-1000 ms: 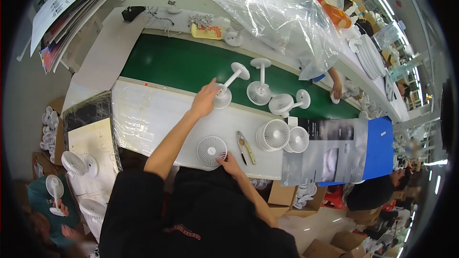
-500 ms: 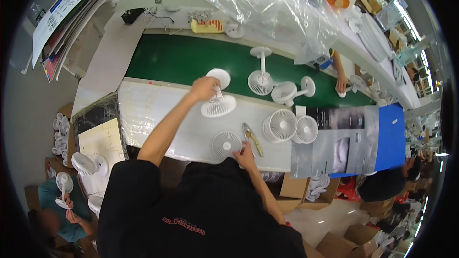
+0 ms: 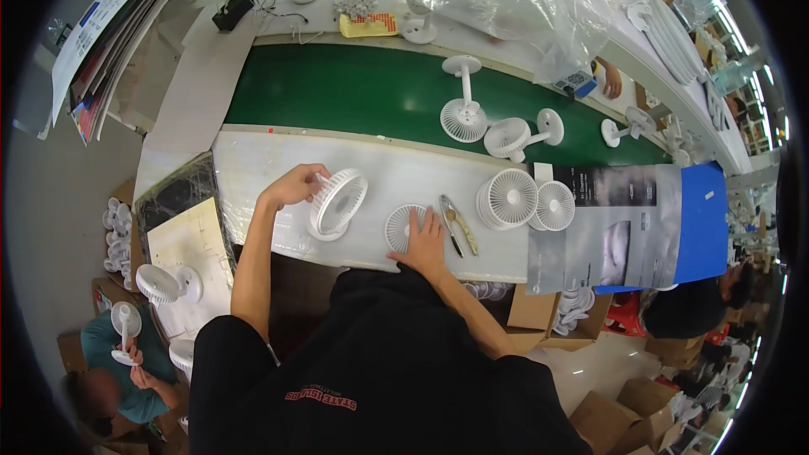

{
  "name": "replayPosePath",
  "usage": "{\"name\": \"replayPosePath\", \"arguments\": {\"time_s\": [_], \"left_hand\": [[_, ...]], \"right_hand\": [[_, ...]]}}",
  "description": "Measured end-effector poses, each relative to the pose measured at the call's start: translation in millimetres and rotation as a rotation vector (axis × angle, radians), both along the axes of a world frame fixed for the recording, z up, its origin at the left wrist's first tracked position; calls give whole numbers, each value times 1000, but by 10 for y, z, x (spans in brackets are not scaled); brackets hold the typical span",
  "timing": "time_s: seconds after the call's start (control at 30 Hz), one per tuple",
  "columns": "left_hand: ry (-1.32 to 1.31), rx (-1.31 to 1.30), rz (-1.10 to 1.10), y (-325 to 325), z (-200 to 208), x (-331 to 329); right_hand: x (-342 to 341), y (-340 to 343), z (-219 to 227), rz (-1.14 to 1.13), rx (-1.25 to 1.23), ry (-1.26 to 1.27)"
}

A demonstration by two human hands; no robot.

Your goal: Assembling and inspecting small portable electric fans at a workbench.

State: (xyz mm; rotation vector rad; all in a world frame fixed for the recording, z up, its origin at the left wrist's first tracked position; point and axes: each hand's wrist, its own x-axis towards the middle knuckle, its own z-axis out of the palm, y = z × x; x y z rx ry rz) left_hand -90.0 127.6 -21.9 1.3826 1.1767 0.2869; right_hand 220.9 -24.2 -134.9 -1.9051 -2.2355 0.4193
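Observation:
My left hand (image 3: 297,185) is closed on the rim of a white desk fan (image 3: 339,204), which stands tilted on edge over the white worktop. Slatted grille bars ring its open face. To the right a round white fan grille (image 3: 398,224) lies flat on the worktop. My right hand (image 3: 425,241) rests over it with fingers spread, covering its right part. Just beyond those fingers lies a pair of pliers (image 3: 459,226) with yellowish handles. Farther right are stacked white fan grilles (image 3: 512,199) and a smaller round grille (image 3: 554,206).
A green conveyor belt (image 3: 337,88) runs behind the worktop, carrying several white fans (image 3: 463,118). Clear plastic sheeting (image 3: 480,4) hangs over the far shelf. Printed sheets (image 3: 602,232) and a blue board (image 3: 704,219) lie right. Another person (image 3: 126,362) holds a fan at lower left.
My left hand has brought the fan back from the belt's edge toward me and turned it up on edge. My right hand has moved from the grille's edge to spread over it.

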Motion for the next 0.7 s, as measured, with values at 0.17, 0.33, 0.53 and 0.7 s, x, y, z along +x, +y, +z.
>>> {"name": "replayPosePath", "arguments": {"time_s": [0.17,0.33,0.53,0.7], "left_hand": [[-62,58,76,-276,-18,-240],[-43,72,317,-489,-59,-476],[-261,133,596,-1058,257,-455],[-170,487,620,-1300,71,109]], "right_hand": [[-35,-22,-94,-7,29,-33],[-45,-61,-125,5,27,-41],[-40,-49,-81,-15,36,16],[-4,41,-15,-23,22,34]]}}
